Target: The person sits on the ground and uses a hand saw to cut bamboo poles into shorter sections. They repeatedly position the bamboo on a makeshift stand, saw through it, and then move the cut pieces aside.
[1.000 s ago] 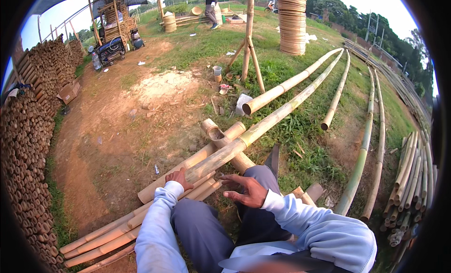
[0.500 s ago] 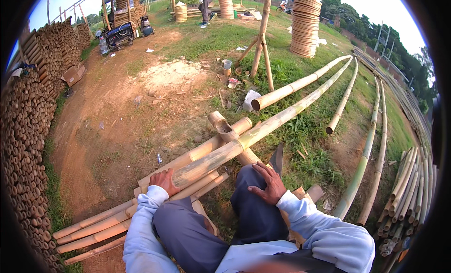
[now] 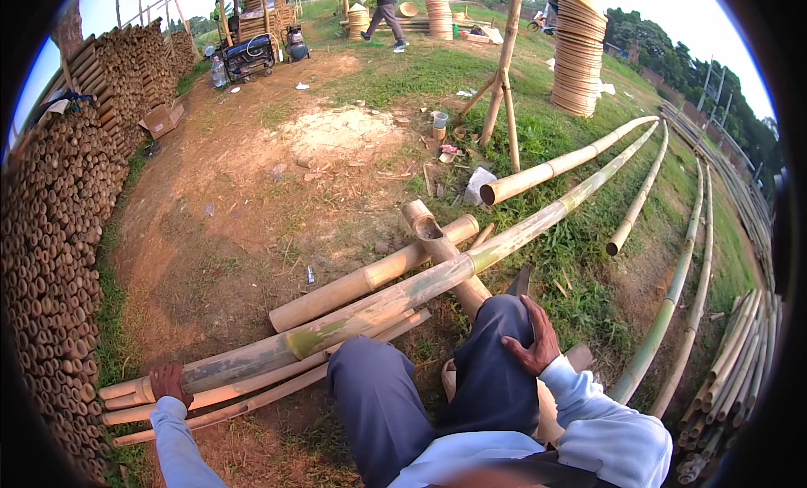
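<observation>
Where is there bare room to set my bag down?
The widest bare patch is the reddish earth between the stacked bamboo and the shorter bamboo pole, though small scraps dot it. It's crowded around the left hand, where poles lie close together, and at far right, by the heaped poles.

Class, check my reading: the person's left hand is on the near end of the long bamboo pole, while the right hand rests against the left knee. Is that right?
Not quite: the head view shows the right hand against the right knee, not the left. The left hand is on the near end of the long bamboo pole, as stated.
</observation>
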Demonstrator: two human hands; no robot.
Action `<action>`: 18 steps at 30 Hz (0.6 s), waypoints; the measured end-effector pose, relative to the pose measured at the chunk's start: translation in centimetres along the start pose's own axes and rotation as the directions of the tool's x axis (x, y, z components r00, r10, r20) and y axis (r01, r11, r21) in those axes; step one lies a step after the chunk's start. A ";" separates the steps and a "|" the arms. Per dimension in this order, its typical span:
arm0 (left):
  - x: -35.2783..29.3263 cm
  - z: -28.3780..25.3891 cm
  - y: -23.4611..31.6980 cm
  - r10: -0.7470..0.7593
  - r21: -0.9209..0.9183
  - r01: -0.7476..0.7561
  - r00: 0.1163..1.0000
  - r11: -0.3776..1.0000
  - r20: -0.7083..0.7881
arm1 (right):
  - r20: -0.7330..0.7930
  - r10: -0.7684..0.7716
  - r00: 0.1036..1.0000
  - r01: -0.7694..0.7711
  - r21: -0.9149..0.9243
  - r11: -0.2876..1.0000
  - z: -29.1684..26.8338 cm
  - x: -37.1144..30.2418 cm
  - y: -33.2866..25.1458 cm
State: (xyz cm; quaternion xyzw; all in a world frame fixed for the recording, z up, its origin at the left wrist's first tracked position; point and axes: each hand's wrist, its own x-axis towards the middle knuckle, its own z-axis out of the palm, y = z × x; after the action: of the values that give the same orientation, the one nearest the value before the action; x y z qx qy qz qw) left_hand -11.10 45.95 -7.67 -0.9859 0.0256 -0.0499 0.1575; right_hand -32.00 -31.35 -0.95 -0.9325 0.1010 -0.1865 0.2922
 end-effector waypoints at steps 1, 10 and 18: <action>0.0 0.8 -1.2 -0.011 0.037 0.008 0.997 0.999 0.072 | -0.007 0.015 1.000 -0.015 0.005 1.000 -0.3 -0.2 -0.1; -2.8 7.7 -1.7 -0.102 -0.080 0.129 0.956 0.988 0.274 | -0.056 -0.015 0.998 0.008 -0.123 0.992 -2.9 0.7 -2.2; -0.2 11.6 -2.6 -0.143 -0.015 0.155 0.938 0.988 0.315 | 0.035 -0.094 0.995 0.099 -0.201 0.975 -1.9 2.2 -2.0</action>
State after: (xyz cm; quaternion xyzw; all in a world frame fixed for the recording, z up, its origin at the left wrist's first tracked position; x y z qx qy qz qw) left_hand -9.94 52.04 -17.84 -0.9833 -0.0736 0.0959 0.1358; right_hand -30.56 -31.31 2.29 -0.9634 0.0706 -0.1776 0.1878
